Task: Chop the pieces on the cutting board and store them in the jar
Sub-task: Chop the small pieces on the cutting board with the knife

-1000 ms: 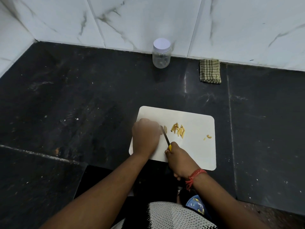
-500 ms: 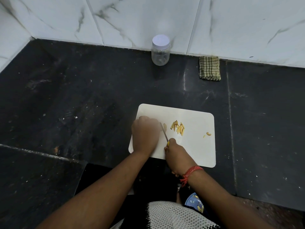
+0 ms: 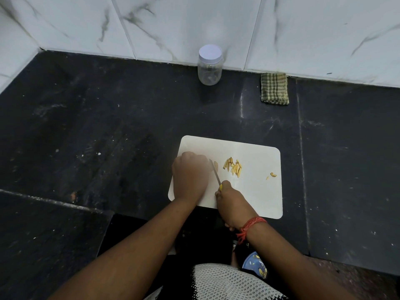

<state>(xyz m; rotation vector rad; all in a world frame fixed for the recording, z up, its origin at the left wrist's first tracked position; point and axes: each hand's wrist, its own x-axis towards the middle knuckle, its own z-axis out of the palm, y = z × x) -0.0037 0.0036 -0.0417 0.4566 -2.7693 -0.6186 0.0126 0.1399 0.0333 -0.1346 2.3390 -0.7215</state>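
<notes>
White cutting board (image 3: pixel 255 191) holds yellow pieces (image 3: pixel 232 167); your right hand (image 3: pixel 234 205) grips the knife (image 3: pixel 215 173), your left hand (image 3: pixel 190 174) curls beside it, contents hidden. Unlabelled jar (image 3: pixel 209 65) stands far.

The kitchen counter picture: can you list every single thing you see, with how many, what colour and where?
cutting board: one, white, on the counter near the person
cut slivers: a small pile, yellow, middle of the board
stray bits: a few, yellow, near the board's right edge
knife: one, yellow handle, blade on the board
jar: one, clear with white lid on, against the wall
cloth: one, green checked, folded, right of the jar
counter: black stone
left hand: curled over the board, what it holds is hidden
right hand: grips the knife
</notes>
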